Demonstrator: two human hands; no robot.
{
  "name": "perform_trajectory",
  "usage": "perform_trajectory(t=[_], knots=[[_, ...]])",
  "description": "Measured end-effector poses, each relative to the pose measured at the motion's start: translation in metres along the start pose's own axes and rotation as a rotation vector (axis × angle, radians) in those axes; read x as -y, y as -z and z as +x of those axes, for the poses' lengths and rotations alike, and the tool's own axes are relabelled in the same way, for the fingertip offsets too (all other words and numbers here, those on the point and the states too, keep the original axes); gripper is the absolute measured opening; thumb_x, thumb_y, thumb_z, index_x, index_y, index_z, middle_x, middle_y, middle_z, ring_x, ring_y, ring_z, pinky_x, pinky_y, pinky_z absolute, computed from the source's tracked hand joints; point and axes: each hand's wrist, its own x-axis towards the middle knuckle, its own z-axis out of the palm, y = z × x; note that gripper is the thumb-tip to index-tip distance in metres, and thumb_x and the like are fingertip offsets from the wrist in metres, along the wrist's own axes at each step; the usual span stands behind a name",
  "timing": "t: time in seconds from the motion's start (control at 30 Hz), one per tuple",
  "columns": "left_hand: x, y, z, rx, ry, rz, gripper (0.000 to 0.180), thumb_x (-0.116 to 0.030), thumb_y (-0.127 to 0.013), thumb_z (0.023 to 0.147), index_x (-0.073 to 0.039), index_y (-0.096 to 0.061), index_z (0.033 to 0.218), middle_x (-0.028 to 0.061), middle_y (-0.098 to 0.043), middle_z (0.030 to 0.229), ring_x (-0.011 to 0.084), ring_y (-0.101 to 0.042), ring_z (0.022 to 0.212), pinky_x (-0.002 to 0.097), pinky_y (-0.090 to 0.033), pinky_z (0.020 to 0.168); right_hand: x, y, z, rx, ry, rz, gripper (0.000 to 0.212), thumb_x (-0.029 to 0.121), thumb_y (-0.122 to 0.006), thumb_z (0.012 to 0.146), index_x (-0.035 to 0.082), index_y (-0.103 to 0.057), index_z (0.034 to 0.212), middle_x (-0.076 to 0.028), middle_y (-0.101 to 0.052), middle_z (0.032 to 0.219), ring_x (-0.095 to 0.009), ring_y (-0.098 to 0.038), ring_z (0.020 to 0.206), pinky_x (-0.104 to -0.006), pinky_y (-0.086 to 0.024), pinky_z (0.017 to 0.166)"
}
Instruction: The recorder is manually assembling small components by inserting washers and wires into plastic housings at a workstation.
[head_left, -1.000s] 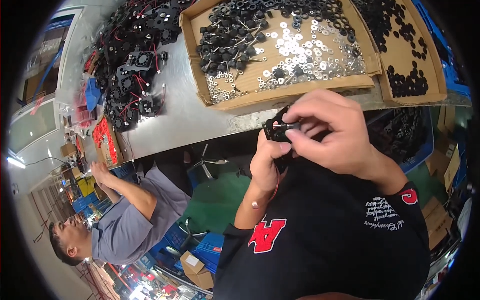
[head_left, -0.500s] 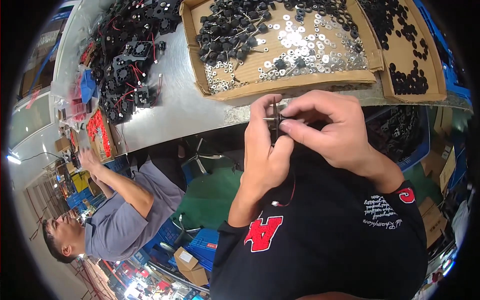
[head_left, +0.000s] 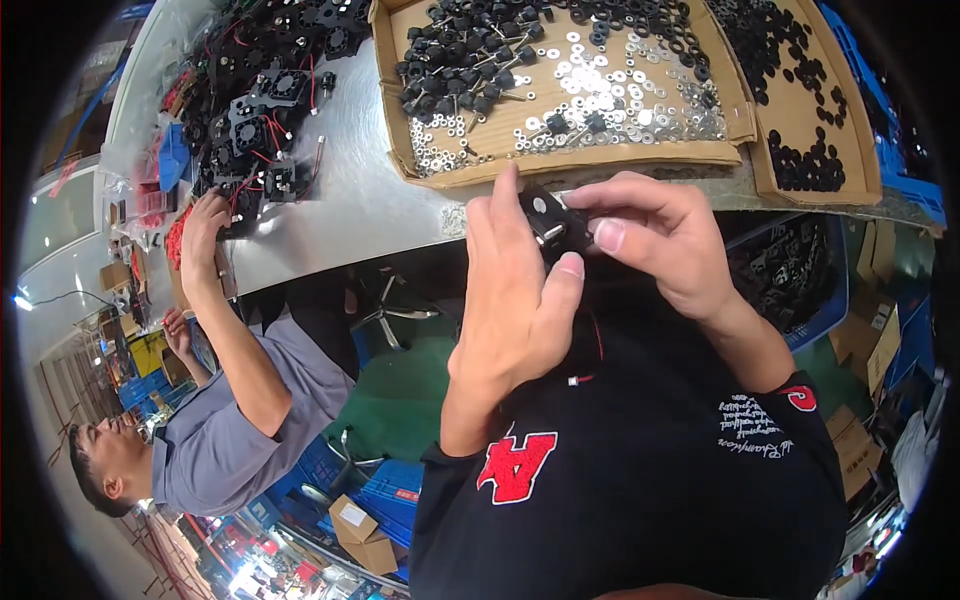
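Note:
In front of the table edge my left hand (head_left: 505,300) grips a small black fan unit (head_left: 548,212), tilted, with a round whitish spot and a short metal post on it. A thin red and dark wire hangs below it, ending in a white connector (head_left: 573,381). From the right, the thumb and forefinger of my right hand (head_left: 665,245) close on the unit's dark right side. Whether a separate small part sits between those fingertips is hidden.
Behind my hands a cardboard tray (head_left: 570,160) holds black-headed screws, washers and nuts. Another tray (head_left: 815,190) has black round pieces. Several fan units (head_left: 270,120) with red wires lie left on the metal table (head_left: 345,160). A co-worker's hand (head_left: 205,225) reaches among them.
The fan unit has turned from edge-on to showing a broad face. My left fingers have shifted around it. The co-worker's hand has moved toward the fan units on the table.

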Motion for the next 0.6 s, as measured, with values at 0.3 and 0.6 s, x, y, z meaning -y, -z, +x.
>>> perform_trajectory(t=[0.3, 0.6], knots=[[0.002, 0.015, 0.000, 0.094, 0.309, -0.741, 0.055, -0.006, -0.070, 0.080, 0.008, -0.051, 0.129, 0.0112, -0.059, 0.119, 0.0160, -0.057, 0.106, 0.0306, -0.043, 0.096, -0.001, 0.011, 0.003, 0.002, -0.098, -0.016, 0.028, 0.006, -0.061, 0.088, -0.007, -0.064, 0.113, -0.010, -0.066, 0.104, -0.014, -0.063, 0.094, -0.0275, -0.053, 0.082], [0.001, 0.004, -0.010, 0.108, 0.363, -0.939, 0.045, -0.004, -0.059, 0.092, 0.008, -0.047, 0.133, 0.0154, -0.061, 0.116, 0.0197, -0.068, 0.089, 0.0281, -0.056, 0.073, -0.004, 0.003, 0.007, -0.010, -0.058, 0.056, 0.020, 0.004, -0.060, 0.090, -0.007, -0.064, 0.105, -0.010, -0.066, 0.102, -0.013, -0.063, 0.092, -0.0268, -0.052, 0.083]])
